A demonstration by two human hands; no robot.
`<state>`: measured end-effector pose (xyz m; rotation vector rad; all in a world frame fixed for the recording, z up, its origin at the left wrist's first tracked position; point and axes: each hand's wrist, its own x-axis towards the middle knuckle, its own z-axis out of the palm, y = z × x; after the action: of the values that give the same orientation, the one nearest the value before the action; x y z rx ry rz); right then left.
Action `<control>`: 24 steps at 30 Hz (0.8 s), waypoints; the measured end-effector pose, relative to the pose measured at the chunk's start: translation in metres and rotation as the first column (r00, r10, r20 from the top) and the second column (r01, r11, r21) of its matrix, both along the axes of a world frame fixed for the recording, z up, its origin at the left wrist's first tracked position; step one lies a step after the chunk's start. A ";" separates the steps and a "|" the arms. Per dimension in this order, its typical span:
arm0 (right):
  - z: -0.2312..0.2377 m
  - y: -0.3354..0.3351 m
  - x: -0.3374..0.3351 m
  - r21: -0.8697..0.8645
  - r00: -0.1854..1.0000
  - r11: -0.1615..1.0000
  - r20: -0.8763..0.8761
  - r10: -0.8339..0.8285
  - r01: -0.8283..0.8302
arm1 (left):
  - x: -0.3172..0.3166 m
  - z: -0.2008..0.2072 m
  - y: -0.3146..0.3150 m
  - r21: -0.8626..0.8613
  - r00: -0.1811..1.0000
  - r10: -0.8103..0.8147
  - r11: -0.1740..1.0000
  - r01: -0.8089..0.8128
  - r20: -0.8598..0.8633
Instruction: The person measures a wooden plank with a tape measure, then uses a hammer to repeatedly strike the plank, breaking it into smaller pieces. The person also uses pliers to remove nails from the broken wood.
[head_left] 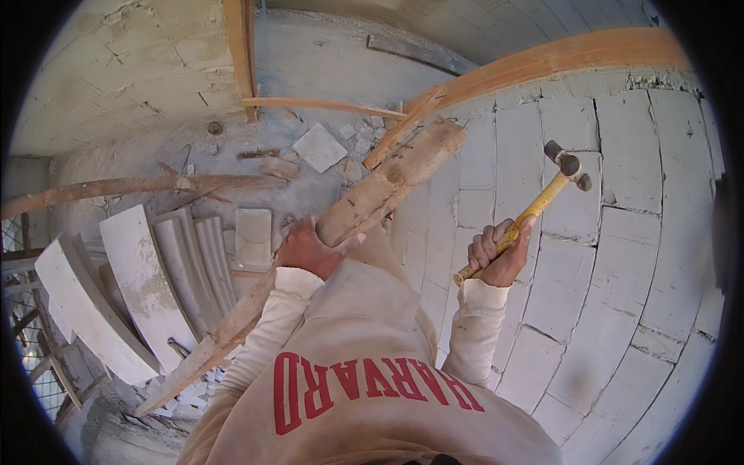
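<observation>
My left hand (308, 249) is wrapped round a rough, dusty wooden plank (395, 174) that slants up and to the right in front of me. Below that hand a timber (205, 353) runs down to the left; my forearm hides whether it is the same piece. In my right hand (502, 252) is a hammer (540, 201) with a yellow handle and dark head, raised to the right of the plank with its head apart from it. The plank's upper end lies close to a short wooden strip (407, 128) and a long orange-brown board (573, 54).
A pale block wall (570, 279) rises close on my right. At left lean several pale slabs (139, 283), below a brown timber (139, 187). Broken blocks (320, 147) and rubble lie on the dusty floor. An upright post (240, 58) and a thin crosspiece (325, 105) stand ahead.
</observation>
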<state>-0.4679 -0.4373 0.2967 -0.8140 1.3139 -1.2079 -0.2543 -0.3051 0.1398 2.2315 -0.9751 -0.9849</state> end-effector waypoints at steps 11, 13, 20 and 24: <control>-0.089 -0.074 0.012 -0.016 0.970 0.980 -0.146 0.195 -0.199 | -0.009 0.022 0.002 0.002 0.999 -0.008 1.000 0.008 -0.052; -0.099 -0.086 0.026 -0.023 0.971 0.981 -0.150 0.188 -0.194 | -0.010 0.021 -0.002 -0.027 1.000 -0.018 0.999 0.018 -0.004; -0.118 -0.097 0.037 -0.032 0.969 0.969 0.030 0.246 -0.245 | 0.025 0.012 0.002 -0.047 0.936 -0.126 0.992 0.117 -0.329; -0.116 -0.101 0.042 -0.096 0.964 0.966 0.098 0.249 -0.240 | 0.055 0.036 -0.084 -0.205 0.940 -0.027 0.978 -0.046 -0.341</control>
<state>-0.4256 -0.5386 0.1811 -0.9279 1.0457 -1.0990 -0.1992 -0.3887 0.1753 1.8125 -0.8639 -1.1602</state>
